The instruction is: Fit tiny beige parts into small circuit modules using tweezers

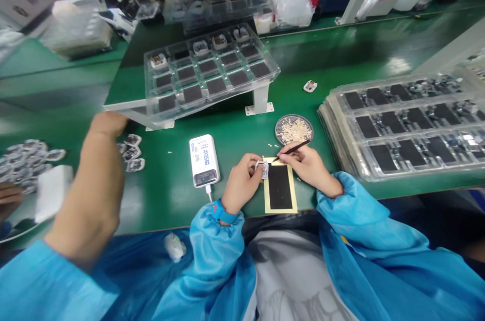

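My left hand (241, 183), with a blue band at its wrist, pinches a small white electronic part (261, 169) over the top left of a black rectangle (280, 187) on a yellow sheet. In my right hand (308, 165) are thin black tweezers (297, 147), held like a pen. Their tip points down-left, close to the white part and the sheet's upper edge; I cannot tell if it touches either. A round dark dish (294, 129) of small beige pieces sits just beyond my right hand. Left of my hands lies a white power bank (204, 160) with a cable plugged in.
A clear compartment tray (212, 71) rests on a raised stand, a few compartments holding parts. Stacked trays (409, 124) stand at the right. One loose part (309, 86) lies beyond the dish. Another person's arm (93, 184) reaches in from the left, near piled white parts (28, 162).
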`<state>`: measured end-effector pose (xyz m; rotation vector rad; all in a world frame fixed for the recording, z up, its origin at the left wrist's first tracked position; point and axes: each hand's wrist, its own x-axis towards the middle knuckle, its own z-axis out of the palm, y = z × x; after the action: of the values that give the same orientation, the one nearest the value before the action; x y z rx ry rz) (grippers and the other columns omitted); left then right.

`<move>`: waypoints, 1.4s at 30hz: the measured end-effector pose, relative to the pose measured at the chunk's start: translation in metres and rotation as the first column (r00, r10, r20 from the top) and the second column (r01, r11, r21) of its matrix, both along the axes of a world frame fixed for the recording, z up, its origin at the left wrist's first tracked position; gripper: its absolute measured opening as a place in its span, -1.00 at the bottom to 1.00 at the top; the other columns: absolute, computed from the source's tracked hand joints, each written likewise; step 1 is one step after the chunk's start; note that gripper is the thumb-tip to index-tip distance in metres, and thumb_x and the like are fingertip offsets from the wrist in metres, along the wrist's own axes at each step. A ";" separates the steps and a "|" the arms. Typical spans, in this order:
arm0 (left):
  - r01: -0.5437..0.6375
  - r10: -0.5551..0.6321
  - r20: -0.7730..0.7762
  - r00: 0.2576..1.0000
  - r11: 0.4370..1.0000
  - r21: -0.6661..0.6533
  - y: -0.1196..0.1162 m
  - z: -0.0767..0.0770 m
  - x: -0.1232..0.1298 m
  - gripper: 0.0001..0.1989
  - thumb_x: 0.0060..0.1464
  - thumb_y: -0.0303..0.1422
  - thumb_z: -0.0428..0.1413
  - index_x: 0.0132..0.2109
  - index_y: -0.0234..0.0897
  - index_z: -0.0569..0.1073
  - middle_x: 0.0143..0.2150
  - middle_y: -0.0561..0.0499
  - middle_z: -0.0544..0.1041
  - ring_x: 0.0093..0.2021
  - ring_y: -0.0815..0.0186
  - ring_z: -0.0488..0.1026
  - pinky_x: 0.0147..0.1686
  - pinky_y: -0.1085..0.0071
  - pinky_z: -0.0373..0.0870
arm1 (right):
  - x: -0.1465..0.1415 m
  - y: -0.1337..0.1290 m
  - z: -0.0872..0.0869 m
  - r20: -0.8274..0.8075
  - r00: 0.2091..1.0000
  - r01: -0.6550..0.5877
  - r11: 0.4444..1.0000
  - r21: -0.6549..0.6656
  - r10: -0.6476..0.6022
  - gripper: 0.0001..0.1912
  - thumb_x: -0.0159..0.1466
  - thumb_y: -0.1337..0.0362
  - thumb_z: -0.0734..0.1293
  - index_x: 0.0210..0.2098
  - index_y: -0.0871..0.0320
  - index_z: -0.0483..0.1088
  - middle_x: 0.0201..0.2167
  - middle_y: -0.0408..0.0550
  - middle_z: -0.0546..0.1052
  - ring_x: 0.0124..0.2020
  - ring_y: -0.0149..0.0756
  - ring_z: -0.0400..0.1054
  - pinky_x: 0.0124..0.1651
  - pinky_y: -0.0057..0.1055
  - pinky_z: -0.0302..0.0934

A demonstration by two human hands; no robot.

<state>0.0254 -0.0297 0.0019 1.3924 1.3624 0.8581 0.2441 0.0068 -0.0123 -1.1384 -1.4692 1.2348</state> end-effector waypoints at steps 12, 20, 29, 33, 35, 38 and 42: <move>-0.041 0.041 0.028 0.999 0.999 -0.006 0.000 -0.002 0.003 -0.86 0.27 -0.26 0.12 -0.06 -0.15 0.39 -0.29 0.05 0.60 -0.39 0.30 0.58 -0.44 0.45 0.46 | -0.004 -0.012 0.016 -0.070 0.998 0.009 0.965 0.263 0.010 -0.91 0.27 0.32 0.49 -0.24 0.11 0.53 -0.24 -0.04 0.65 -0.18 -0.25 0.58 -0.07 -0.31 0.49; -0.060 0.060 0.022 0.998 0.998 -0.020 0.000 -0.002 0.003 -0.85 0.27 -0.26 0.13 -0.06 -0.15 0.40 -0.30 0.05 0.61 -0.39 0.29 0.59 -0.43 0.43 0.45 | -0.005 -0.015 0.016 0.091 0.993 -0.108 0.877 0.469 0.074 -0.81 0.24 0.43 0.50 -0.17 0.10 0.54 -0.20 -0.02 0.67 -0.17 -0.25 0.59 -0.07 -0.28 0.49; -0.069 0.069 0.007 0.998 0.997 -0.020 0.000 0.001 0.004 -0.85 0.26 -0.26 0.13 -0.05 -0.14 0.40 -0.32 0.07 0.59 -0.45 0.32 0.54 -0.40 0.40 0.46 | -0.005 -0.014 0.019 0.147 0.986 -0.141 0.857 0.495 0.078 -0.83 0.28 0.41 0.47 -0.15 0.08 0.53 -0.19 -0.03 0.67 -0.16 -0.25 0.59 -0.08 -0.28 0.50; -0.069 0.069 0.022 0.997 0.997 -0.026 -0.001 0.001 0.004 -0.84 0.26 -0.25 0.13 -0.05 -0.14 0.40 -0.32 0.07 0.59 -0.45 0.32 0.53 -0.39 0.41 0.46 | -0.006 -0.015 0.019 0.109 0.992 -0.111 0.881 0.459 0.069 -0.84 0.27 0.40 0.48 -0.17 0.09 0.53 -0.21 -0.02 0.66 -0.17 -0.24 0.58 -0.07 -0.27 0.49; -0.067 0.069 0.045 0.997 0.997 -0.034 -0.001 0.001 0.003 -0.83 0.26 -0.25 0.14 -0.05 -0.15 0.40 -0.31 0.06 0.59 -0.44 0.33 0.52 -0.39 0.41 0.47 | -0.005 -0.016 0.019 0.077 0.996 -0.080 0.903 0.422 0.053 -0.85 0.25 0.39 0.49 -0.19 0.11 0.52 -0.24 -0.02 0.65 -0.20 -0.24 0.57 -0.09 -0.27 0.48; -0.058 0.063 0.103 0.993 0.997 -0.053 -0.001 0.002 0.001 -0.82 0.24 -0.26 0.15 -0.04 -0.17 0.40 -0.28 0.04 0.60 -0.41 0.33 0.54 -0.36 0.41 0.49 | -0.004 -0.017 0.019 0.087 0.995 -0.086 0.922 0.377 0.057 -0.86 0.25 0.37 0.49 -0.20 0.11 0.52 -0.26 -0.02 0.64 -0.22 -0.24 0.56 -0.10 -0.27 0.47; -0.055 0.066 0.161 0.985 0.996 -0.077 -0.001 0.004 0.001 -0.81 0.23 -0.30 0.16 -0.04 -0.20 0.40 -0.25 0.01 0.60 -0.38 0.32 0.56 -0.33 0.41 0.52 | -0.004 -0.017 0.018 0.088 0.994 -0.100 0.919 0.382 0.071 -0.87 0.26 0.33 0.49 -0.19 0.09 0.52 -0.26 -0.02 0.64 -0.22 -0.22 0.56 -0.12 -0.26 0.49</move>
<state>0.0260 -0.0306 0.0057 1.2034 1.3024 0.9329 0.2401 -0.0104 0.0056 -0.8652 -1.7411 0.9105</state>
